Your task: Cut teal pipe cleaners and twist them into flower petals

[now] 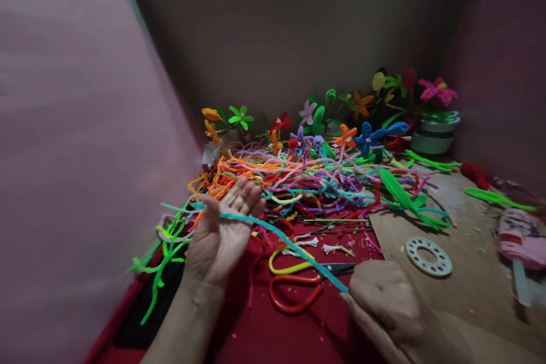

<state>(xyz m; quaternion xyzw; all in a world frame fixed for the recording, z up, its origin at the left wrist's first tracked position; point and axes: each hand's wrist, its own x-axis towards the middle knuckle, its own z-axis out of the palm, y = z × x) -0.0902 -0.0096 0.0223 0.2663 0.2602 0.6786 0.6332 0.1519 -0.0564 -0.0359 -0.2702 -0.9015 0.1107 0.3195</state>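
A teal pipe cleaner (pixel 277 230) stretches between my two hands. Its right end is pinched in the closed fingers of my right hand (pixel 381 301). My left hand (pixel 232 227) is palm up with its fingers spread, and the pipe cleaner runs across it, passing by the thumb. Under the pipe cleaner lie scissors (pixel 296 310) with one yellow and one red handle, their blades partly hidden by my right hand. Beyond my hands is a large heap of many-coloured pipe cleaners (pixel 281 176).
Pipe-cleaner flowers (pixel 369 137) stand at the back, near a pale pot (pixel 434 133). On the right, a brown board (pixel 443 296) bears a white disc with holes (pixel 429 256) and a pink glue gun (pixel 520 239). Green pipe cleaners (pixel 160 278) hang at the left edge.
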